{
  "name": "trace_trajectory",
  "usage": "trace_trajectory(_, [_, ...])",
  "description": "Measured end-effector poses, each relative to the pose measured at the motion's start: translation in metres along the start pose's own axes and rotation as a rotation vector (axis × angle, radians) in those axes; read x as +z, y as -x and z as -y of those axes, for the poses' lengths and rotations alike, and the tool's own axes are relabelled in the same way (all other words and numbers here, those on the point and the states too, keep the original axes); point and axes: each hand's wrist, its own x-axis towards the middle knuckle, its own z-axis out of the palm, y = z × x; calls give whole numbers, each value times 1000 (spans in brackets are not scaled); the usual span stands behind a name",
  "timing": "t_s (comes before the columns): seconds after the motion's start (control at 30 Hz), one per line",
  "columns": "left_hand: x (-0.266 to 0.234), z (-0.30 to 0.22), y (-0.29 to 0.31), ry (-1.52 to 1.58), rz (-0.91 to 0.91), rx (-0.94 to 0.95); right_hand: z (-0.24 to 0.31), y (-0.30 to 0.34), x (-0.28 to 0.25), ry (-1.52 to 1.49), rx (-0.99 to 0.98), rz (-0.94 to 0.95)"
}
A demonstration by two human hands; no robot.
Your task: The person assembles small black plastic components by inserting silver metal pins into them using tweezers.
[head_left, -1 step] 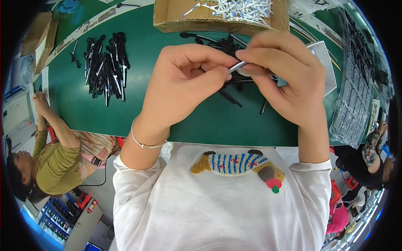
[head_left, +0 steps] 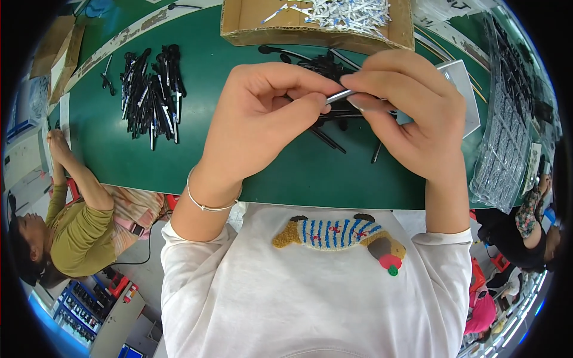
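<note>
Pinching slim rod (head_left: pixel 339 96) with my left fingers (head_left: pixel 303 111) and right fingers (head_left: pixel 391 85). Black pile (head_left: pixel 154 106) at ten o'clock on green bench (head_left: pixel 334 185).

Workbench (head_left: pixel 334 188) surf. was green, w/ worn pale strip (head_left: pixel 134 30) at far L. Lower L: blue-framed rack (head_left: pixel 77 310) stood nr. grey cabinet (head_left: pixel 118 322); flr. (head_left: pixel 153 281) was lt. grey. Lower R: bright light strips (head_left: pixel 531 301) ran along view rim.
</note>
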Motion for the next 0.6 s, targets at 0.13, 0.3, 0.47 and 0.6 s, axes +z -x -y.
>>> trace_trajectory(0.13, [1, -3, 2, -28, 34, 82, 8, 1, -3, -10, 8, -28])
trace_trajectory(0.3, [4, -9, 9, 21, 10, 157, 10, 4, -6, 10, -45, -78])
trace_trajectory(0.47, [0, -10, 12, 39, 18, 179, 16, 2, -8, -19, -6, -49])
trace_trajectory(0.6, [-3, -12, 13, 40, 44, 174, 17, 2, -5, -43, -34, -76])
